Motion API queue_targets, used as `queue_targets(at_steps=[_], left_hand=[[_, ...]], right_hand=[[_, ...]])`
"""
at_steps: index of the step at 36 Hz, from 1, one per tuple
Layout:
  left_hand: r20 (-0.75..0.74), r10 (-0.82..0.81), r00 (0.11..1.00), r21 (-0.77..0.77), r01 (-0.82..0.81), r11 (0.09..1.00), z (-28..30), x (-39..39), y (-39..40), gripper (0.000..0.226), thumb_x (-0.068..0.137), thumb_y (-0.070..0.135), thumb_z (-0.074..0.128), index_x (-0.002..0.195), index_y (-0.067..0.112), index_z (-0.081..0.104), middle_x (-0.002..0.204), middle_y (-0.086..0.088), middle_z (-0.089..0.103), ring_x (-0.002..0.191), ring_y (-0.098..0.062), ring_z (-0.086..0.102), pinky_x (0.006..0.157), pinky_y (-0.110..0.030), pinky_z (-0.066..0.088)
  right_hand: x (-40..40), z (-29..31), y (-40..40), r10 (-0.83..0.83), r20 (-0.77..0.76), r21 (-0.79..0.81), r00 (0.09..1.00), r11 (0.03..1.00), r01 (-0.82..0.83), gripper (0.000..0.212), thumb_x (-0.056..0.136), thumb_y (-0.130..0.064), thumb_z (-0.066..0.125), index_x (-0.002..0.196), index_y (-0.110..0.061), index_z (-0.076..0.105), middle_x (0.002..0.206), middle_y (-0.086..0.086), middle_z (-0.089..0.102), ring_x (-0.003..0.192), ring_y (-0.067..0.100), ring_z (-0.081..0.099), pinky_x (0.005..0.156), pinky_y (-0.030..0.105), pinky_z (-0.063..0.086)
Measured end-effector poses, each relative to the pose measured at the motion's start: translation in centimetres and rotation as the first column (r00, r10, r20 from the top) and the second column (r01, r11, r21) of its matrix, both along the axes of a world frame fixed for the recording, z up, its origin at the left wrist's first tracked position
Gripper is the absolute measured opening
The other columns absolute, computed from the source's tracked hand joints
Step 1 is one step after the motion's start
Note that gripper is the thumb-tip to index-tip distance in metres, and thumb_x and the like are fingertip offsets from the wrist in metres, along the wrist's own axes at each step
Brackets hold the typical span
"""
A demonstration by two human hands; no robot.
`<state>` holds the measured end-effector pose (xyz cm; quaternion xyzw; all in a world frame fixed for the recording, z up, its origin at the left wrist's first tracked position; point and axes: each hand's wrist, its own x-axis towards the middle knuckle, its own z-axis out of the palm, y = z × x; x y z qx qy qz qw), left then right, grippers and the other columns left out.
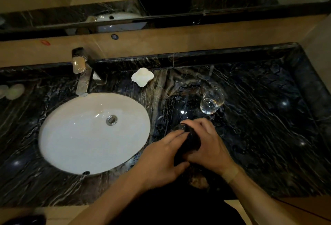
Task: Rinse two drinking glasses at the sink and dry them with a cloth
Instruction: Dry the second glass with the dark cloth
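A dark cloth is bunched between both hands over the dark marble counter, right of the sink. My left hand grips its lower part. My right hand wraps the upper part. A faint round glass rim shows at the cloth's far end; the rest of that glass is hidden by cloth and fingers. A second clear glass stands upright on the counter beyond my hands, untouched.
The white oval sink lies to the left, with a chrome tap behind it; no water runs. A white four-lobed dish sits on the counter behind. Pale round items rest at far left. A mirror is above.
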<state>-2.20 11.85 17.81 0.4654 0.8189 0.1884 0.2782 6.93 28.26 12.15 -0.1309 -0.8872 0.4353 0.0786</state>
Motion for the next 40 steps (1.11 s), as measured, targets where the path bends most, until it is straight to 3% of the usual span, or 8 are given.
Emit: queue_targets(at_steps=[6,11,17,21,28,34,37,40], left_hand=[[0.208,-0.039,0.977,0.063,0.027,0.998,-0.3,-1.0,0.5,0.077,0.075,0.034,0.081,0.143,0.022,0.048,0.141,0.005,0.054,0.122,-0.013,0.055,0.097,-0.034,0.048],[0.432,0.105,0.896,0.087,-0.158,0.984,-0.8,-1.6,0.1,0.061,0.076,0.034,0.084,0.132,0.029,0.060,0.122,0.013,0.066,0.108,-0.002,0.063,0.090,-0.025,0.051],[0.920,0.334,0.206,-0.115,-0.672,0.732,-0.1,-1.6,-0.5,0.036,0.080,0.021,0.074,0.115,0.016,0.072,0.106,-0.018,0.072,0.081,-0.031,0.068,0.061,-0.033,0.059],[0.961,0.267,0.075,-0.135,-0.714,0.687,0.5,-1.8,-0.1,0.050,0.072,0.006,0.076,0.121,0.007,0.066,0.109,-0.015,0.071,0.087,-0.026,0.069,0.059,-0.030,0.058],[0.807,0.347,0.479,0.090,-0.679,0.728,1.4,-0.8,1.5,0.052,0.076,0.002,0.083,0.119,0.024,0.064,0.105,-0.001,0.076,0.087,-0.020,0.072,0.079,-0.034,0.059],[0.365,0.231,0.902,0.297,-0.348,0.889,0.3,-1.2,0.6,0.059,0.077,0.019,0.076,0.130,0.039,0.057,0.129,0.010,0.063,0.118,-0.006,0.060,0.100,-0.033,0.050],[0.029,0.046,0.999,0.333,-0.053,0.941,-0.8,-1.1,-0.3,0.066,0.085,0.022,0.065,0.146,0.035,0.042,0.146,0.009,0.049,0.125,-0.014,0.056,0.087,-0.038,0.056],[-0.285,-0.173,0.943,0.145,0.221,0.964,-1.1,-1.3,-1.0,0.086,0.080,0.013,0.063,0.155,0.032,0.025,0.159,0.008,0.027,0.114,-0.019,0.057,0.053,-0.034,0.056]], right_hand=[[-1.1,1.2,-0.2,0.225,0.053,0.120,0.973,0.966,-0.230,0.082,0.059,-0.048,0.076,0.136,-0.037,0.048,0.117,-0.011,0.046,0.105,0.014,0.047,0.079,0.033,0.053],[-2.0,2.3,0.2,0.329,0.139,-0.004,0.934,0.943,-0.331,0.088,0.063,-0.047,0.083,0.141,-0.041,0.044,0.120,-0.018,0.048,0.108,0.003,0.048,0.088,0.020,0.046],[-1.9,2.3,1.2,0.125,-0.041,-0.405,0.991,0.905,-0.130,0.080,0.064,-0.038,0.090,0.133,-0.047,0.050,0.122,-0.013,0.064,0.118,0.009,0.061,0.099,0.022,0.047],[-2.2,1.5,-0.1,-0.030,-0.073,-0.536,0.997,0.844,-0.014,0.038,0.091,-0.045,0.054,0.129,-0.039,0.055,0.123,-0.016,0.063,0.116,0.009,0.060,0.097,0.022,0.045],[-3.7,1.7,-2.9,-0.398,-0.144,-0.523,0.906,0.808,0.272,0.042,0.094,-0.045,0.029,0.105,-0.021,0.061,0.093,-0.007,0.066,0.083,0.008,0.063,0.070,0.020,0.049],[-4.6,3.5,-2.1,-0.343,0.209,-0.632,0.916,0.667,0.394,0.035,0.097,-0.036,0.037,0.091,-0.018,0.066,0.077,-0.001,0.065,0.062,0.008,0.059,0.048,0.020,0.044],[-4.6,3.9,-0.9,-0.102,0.504,-0.685,0.858,0.558,0.469,0.042,0.102,-0.047,0.039,0.085,-0.014,0.059,0.052,-0.001,0.052,0.034,0.011,0.040,0.035,0.013,0.023],[-4.5,3.6,0.2,0.085,0.634,-0.645,0.768,0.607,0.465,0.044,0.100,-0.056,0.038,0.076,-0.020,0.048,0.045,-0.004,0.042,0.034,0.010,0.032,0.038,0.010,0.020]])
